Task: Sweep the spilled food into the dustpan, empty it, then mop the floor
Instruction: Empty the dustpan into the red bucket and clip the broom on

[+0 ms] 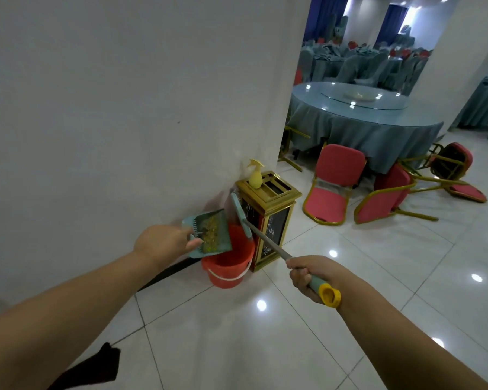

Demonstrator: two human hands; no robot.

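My left hand [164,243] grips the teal dustpan [209,235] and holds it tilted over the red bucket [227,266], which stands on the floor by the wall. Yellowish food scraps [213,230] cling to the pan's inner face. My right hand [312,274] grips the teal and yellow grip end of a long metal handle [268,244]. The handle's teal head [240,213] reaches over the bucket, beside the dustpan.
A gold and black bin [268,218] stands right of the bucket, with a yellow spray bottle [255,175] on top. Red chairs [333,184] lie tipped around a round table [364,114] with a blue cloth. White wall fills the left. The floor is glossy white tile.
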